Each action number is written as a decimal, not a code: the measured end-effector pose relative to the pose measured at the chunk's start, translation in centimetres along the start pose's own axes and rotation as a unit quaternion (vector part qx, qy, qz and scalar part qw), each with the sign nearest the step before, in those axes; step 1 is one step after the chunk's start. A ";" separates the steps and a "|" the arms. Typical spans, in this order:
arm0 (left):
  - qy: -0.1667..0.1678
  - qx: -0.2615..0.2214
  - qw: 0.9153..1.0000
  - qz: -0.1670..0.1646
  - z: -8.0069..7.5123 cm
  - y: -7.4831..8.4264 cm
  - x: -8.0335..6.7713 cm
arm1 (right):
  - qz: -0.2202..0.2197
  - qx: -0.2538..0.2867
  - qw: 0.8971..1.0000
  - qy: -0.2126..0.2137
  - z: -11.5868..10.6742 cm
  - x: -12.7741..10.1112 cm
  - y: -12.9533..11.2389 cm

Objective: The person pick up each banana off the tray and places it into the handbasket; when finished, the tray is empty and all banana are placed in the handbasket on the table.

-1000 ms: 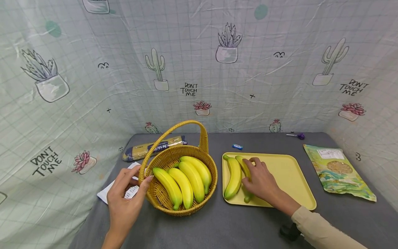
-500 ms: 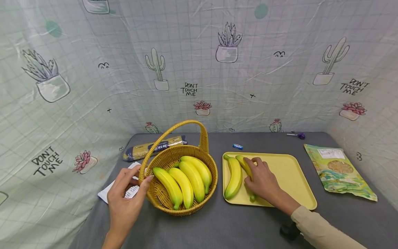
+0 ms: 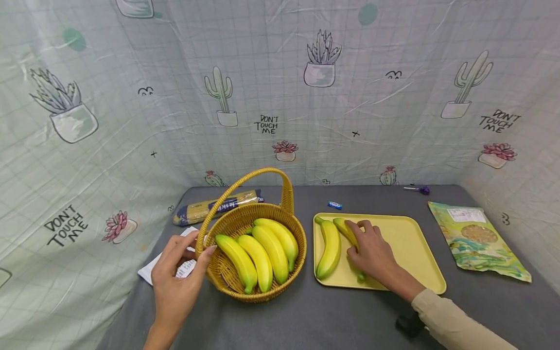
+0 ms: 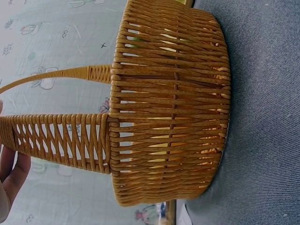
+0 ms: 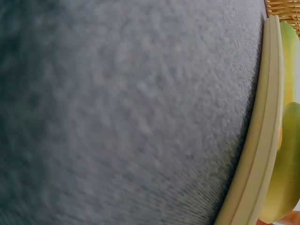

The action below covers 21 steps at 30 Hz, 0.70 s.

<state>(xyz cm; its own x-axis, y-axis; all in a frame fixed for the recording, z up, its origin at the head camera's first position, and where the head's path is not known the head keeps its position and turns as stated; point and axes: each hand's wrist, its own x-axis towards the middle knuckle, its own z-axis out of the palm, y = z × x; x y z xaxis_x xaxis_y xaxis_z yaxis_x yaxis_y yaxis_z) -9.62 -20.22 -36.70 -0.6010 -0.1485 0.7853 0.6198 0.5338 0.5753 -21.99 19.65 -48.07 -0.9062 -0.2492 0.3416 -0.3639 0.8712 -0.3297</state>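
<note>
The woven basket [image 4: 168, 103] has ridged, slightly glossy strands. Right of the basket, the tray [image 3: 400, 243] looks smooth and plastic, its bananas [image 3: 329, 248] smooth-skinned. Beneath the basket, matt, finely ribbed cloth [image 4: 267, 117] covers the bench [image 3: 280, 323].

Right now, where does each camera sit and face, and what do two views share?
Head: on the head, facing forward and down at basket and tray; left hand and right hand show.
Left wrist: on that wrist, facing the basket's woven side; some fingers show.
Right wrist: on that wrist, facing tabletop and tray edge; that hand barely shows.
Both wrist views show the basket.
</note>
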 end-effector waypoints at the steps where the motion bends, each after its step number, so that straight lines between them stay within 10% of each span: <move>1: 0.000 -0.001 1.000 0.001 0.0 0.0 0.0 | 0.000 0.001 1.000 0.000 0.0 0.0 0.0; 21: 0.000 -0.002 1.000 0.004 0.0 0.0 0.2 | -0.003 0.008 1.000 0.020 -2.0 0.6 0.8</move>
<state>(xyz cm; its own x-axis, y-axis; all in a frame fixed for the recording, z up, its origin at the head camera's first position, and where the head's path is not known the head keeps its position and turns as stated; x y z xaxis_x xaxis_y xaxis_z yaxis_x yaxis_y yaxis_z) -9.70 -20.29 -36.59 -0.5959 -0.1435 0.7902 0.6269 0.5318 0.5693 -22.40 21.06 -46.34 -0.8943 -0.2373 0.3793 -0.3735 0.8628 -0.3407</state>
